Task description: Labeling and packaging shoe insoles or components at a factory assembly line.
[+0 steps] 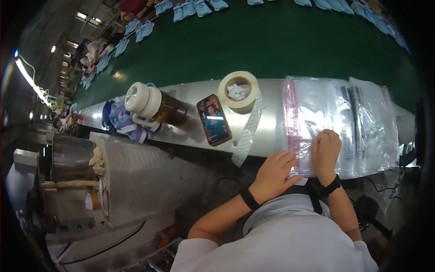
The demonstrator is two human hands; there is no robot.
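A stack of clear plastic bags (371, 122) with a pink strip along the side lies on the metal ledge in front of me. My left hand (273, 176) rests at the near left corner of the stack. Its fingers stretch over the pink edge, and the thumb stands apart. On top of the bags is my right hand (326, 152), its fingers bent and drawn together. Whatever those fingertips may pinch is hidden from view. I wear a dark band on each wrist.
Left of the bags, a tape roll (224, 89) holds crumpled white scraps, its loose strip trailing off the ledge. Beside it lie a phone (215, 119), a bottle of brown liquid (170, 109) and patterned cloth (124, 117). Pale blue shoes (188, 9) line the green conveyor belt (253, 41).
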